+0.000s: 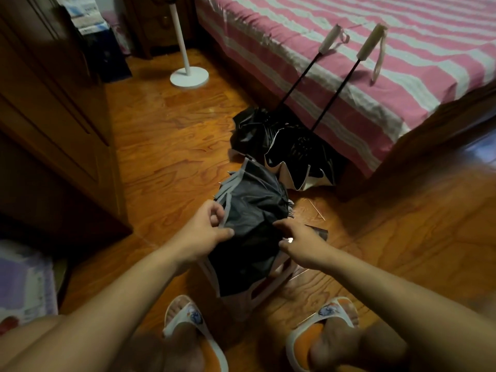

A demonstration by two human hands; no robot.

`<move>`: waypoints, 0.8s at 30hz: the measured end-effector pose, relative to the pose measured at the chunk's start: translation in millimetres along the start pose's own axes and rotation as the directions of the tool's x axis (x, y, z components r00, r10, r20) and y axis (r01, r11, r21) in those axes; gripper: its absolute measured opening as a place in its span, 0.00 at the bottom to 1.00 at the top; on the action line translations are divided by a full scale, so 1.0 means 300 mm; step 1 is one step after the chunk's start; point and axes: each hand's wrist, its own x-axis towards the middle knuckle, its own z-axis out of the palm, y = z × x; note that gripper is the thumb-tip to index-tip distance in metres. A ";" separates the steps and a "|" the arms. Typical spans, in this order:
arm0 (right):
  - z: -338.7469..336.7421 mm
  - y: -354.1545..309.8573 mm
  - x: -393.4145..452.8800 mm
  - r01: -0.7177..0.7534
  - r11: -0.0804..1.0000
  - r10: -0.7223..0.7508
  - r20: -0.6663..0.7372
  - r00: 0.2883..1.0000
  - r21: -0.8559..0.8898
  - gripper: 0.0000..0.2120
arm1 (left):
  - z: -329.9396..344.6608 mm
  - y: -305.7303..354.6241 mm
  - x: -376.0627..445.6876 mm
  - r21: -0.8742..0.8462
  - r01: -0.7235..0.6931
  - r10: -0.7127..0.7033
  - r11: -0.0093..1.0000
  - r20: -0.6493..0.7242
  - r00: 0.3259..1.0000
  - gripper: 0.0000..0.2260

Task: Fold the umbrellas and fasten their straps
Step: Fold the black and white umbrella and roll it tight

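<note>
A dark grey umbrella [251, 210] with pale grey trim lies loosely bunched between my hands, above the floor in front of my feet. My left hand [206, 226] pinches a pale edge strip of its canopy on the left side. My right hand [295, 238] grips the canopy cloth on the right side, fingers curled into the folds. Two more black umbrellas [295, 154] stand canopy-down on the floor beyond, half collapsed. Their black shafts lean on the bed, with white handles [371, 42] and wrist loops up on the bedspread.
A bed with a pink and white striped cover [349, 63] fills the upper right. A white lamp stand base [189, 76] sits on the wooden floor at the top centre. Brown wooden cabinets [53, 116] line the left. My feet in orange and white slippers [319, 342] are below.
</note>
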 end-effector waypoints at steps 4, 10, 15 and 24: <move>0.009 -0.012 0.005 -0.003 1.000 0.003 0.013 1.000 0.019 0.20 | 0.013 0.057 -0.008 -0.011 -0.104 0.105 0.994 0.079 0.991 0.26; 0.007 -0.020 -0.017 0.004 0.998 -0.019 -0.256 0.967 -0.060 0.07 | 0.009 0.075 -0.007 -0.096 -0.171 0.176 0.980 0.036 0.984 0.29; -0.002 -0.032 -0.044 0.106 0.994 -0.101 -0.177 0.979 0.018 0.19 | 0.005 0.080 -0.002 -0.215 -0.165 0.162 0.962 -0.033 0.986 0.22; -0.014 -0.035 -0.049 0.192 0.969 -0.197 -0.015 0.980 -0.153 0.10 | 0.006 0.057 0.046 -0.347 0.029 -0.089 0.937 -0.157 0.984 0.19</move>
